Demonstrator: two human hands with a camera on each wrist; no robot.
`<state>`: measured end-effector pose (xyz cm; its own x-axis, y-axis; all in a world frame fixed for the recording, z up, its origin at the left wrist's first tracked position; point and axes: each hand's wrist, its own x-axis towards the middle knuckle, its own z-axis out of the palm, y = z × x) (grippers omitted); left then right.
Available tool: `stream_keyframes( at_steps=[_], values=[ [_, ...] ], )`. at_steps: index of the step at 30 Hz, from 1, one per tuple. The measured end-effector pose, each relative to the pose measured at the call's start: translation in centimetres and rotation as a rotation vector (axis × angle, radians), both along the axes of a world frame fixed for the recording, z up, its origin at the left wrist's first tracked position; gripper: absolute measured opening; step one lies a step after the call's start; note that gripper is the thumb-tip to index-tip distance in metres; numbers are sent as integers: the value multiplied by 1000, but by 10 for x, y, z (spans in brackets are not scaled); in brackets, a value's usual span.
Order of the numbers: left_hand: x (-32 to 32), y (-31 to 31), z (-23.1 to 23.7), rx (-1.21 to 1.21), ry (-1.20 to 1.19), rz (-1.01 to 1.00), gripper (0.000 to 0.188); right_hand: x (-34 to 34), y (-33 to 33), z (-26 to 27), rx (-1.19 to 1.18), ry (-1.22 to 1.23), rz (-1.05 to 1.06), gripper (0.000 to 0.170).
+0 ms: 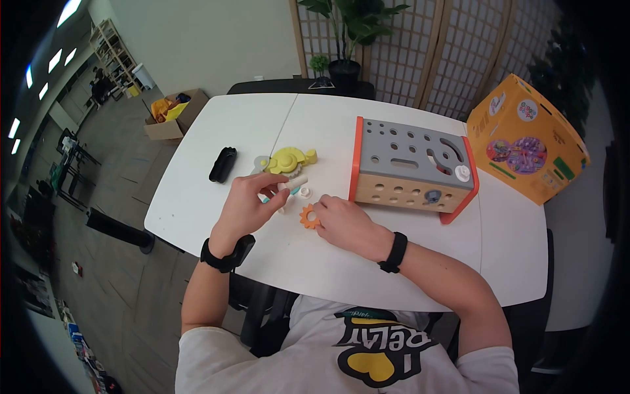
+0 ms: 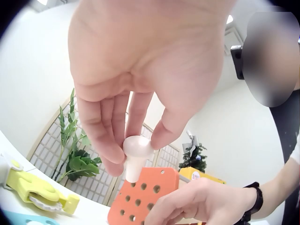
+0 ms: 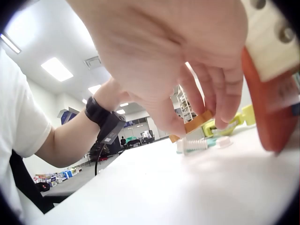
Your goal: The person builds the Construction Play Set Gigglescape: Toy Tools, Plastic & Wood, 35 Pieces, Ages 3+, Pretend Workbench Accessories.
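Note:
The left hand (image 1: 251, 202) pinches a white peg-like piece (image 1: 293, 184) between thumb and fingers; in the left wrist view the piece (image 2: 135, 157) has a wide round head and narrower stem. The right hand (image 1: 350, 225) pinches an orange gear (image 1: 308, 217) at its right edge, low over the white table. In the right wrist view the gear (image 3: 197, 123) is seen edge-on under the fingertips. Between the hands lie a small white round piece (image 1: 305, 193) and teal pieces partly hidden by the left hand. A ridged white screw (image 3: 196, 145) shows near the gear.
Behind the hands lies a yellow toy (image 1: 289, 160) with grey wheels. A black tray (image 1: 224, 164) is at the left. To the right stand a grey-topped wooden toy box (image 1: 413, 152) with red-orange ends and a large orange carton (image 1: 525, 141) beyond it.

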<state>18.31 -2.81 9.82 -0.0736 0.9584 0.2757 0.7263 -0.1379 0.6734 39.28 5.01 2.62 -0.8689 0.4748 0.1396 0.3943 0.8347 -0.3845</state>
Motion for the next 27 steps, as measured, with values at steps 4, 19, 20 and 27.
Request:
stream_keyframes(
  at_steps=[4,19,20,27],
  values=[
    [12,-11,20,-17,-108,-63,23,35,-8,35,11,275,-85,32],
    [91,6,9,309,88,-198,38,86,-18,63,96,637,-20,26],
    [93,9,4,280,69,-231,36,90,-18,60,70,655,-29,27],
    [122,31,-20,325,137,-408,31,122,-22,39,-252,728,-259,34]
  ],
)
